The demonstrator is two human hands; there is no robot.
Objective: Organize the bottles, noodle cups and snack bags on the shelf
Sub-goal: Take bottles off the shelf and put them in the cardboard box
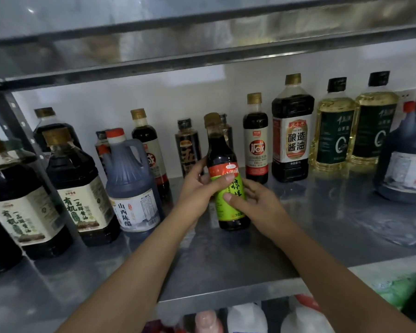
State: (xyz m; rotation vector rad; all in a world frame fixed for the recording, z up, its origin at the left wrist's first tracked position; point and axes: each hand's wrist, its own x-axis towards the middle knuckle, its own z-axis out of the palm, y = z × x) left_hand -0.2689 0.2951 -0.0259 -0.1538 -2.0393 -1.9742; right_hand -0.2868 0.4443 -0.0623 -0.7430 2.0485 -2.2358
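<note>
Left hand [197,188]: grips the green-label sauce bottle [228,211] from its left side, thumb laid across the front where the red band meets the green, fingers curled round the back.
Right hand [257,203]: holds the same bottle lower down on its right side, thumb pressed on the green label.
Bottle look: slim dark glass, dark liquid, gold-brown cap, red band above a bright green label with Chinese characters.
Bottle place: near upright, leaning slightly left, its base down at the steel shelf board [322,212]; whether it rests there cannot be told.
Left of the bottle: a bluish vinegar jug [132,186] with a red cap, just beyond the left wrist.
Behind the bottle, to its right: a slim soy sauce bottle [256,145] with a red-and-white label, then a taller brewed soy sauce bottle [292,135].
Far right of the bottle: two yellow oil bottles [332,131] with black caps.
</note>
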